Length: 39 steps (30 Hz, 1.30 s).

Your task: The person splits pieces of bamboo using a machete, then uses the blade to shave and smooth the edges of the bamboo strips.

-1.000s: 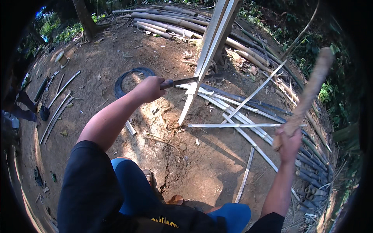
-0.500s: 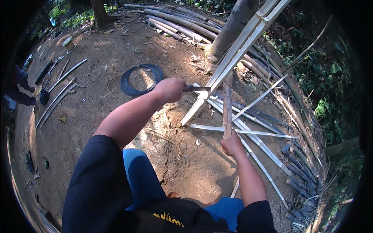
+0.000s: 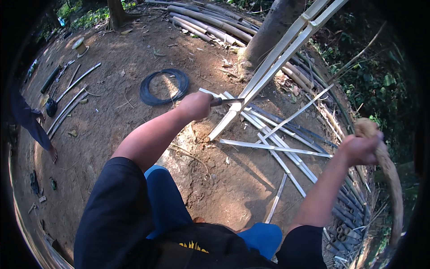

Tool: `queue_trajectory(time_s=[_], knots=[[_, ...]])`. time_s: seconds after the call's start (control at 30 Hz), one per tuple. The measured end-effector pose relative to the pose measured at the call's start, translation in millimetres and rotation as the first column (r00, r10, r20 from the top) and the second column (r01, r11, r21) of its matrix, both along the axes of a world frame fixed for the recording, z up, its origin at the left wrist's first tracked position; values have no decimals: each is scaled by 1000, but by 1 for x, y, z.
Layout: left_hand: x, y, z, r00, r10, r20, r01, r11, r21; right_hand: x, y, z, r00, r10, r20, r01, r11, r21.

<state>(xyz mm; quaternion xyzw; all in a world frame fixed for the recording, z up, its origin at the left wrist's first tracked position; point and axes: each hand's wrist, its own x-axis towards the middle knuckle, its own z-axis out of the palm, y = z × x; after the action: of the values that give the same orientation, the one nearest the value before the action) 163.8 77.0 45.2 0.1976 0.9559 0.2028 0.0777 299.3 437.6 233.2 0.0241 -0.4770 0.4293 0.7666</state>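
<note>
My left hand (image 3: 195,106) is closed round the handle of a knife (image 3: 217,102). The knife's blade is lodged across a long pale bamboo pole (image 3: 227,121), which is split into two halves above the blade and slants up to the right past a tree trunk. Out to the right, my right hand (image 3: 358,150) grips a rough wooden stick (image 3: 389,184), held apart from the bamboo and the knife. The stick and this hand are slightly blurred. The blade's tip shows beyond the bamboo.
Several split bamboo strips (image 3: 277,148) lie crossed on the dirt. Further off are a coil of black wire (image 3: 150,99), a pile of bamboo poles (image 3: 210,22), a tree trunk (image 3: 268,33) and a spool (image 3: 79,46). Another person's leg (image 3: 33,121) shows at far left.
My right hand has swung the stick away from beside the bamboo, out to the right. The left hand keeps the knife in the split. The person at left has shifted a leg.
</note>
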Motion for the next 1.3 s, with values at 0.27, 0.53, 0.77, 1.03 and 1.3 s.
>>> queue_trajectory(time_s=[0.27,0.53,0.77,1.03,1.3], knots=[[-4,11,-6,999,-21,24,22,998,-62,68,-40,-288,-243,216,946,-241,931,-275],[10,17,-19,995,-61,76,65,997,-45,167,79,-395,-116,247,962,125,965,-233],[76,42,-19,873,53,485,-234,917,322,96,1,-364,-359,220,907,-41,967,-251],[117,46,-48,951,-3,311,-199,763,615,0,-175,-275,-193,928,319,-330,245,-911],[-5,135,131,923,-163,-348,362,671,647,15,-149,-254,-281,911,303,-185,259,-948]])
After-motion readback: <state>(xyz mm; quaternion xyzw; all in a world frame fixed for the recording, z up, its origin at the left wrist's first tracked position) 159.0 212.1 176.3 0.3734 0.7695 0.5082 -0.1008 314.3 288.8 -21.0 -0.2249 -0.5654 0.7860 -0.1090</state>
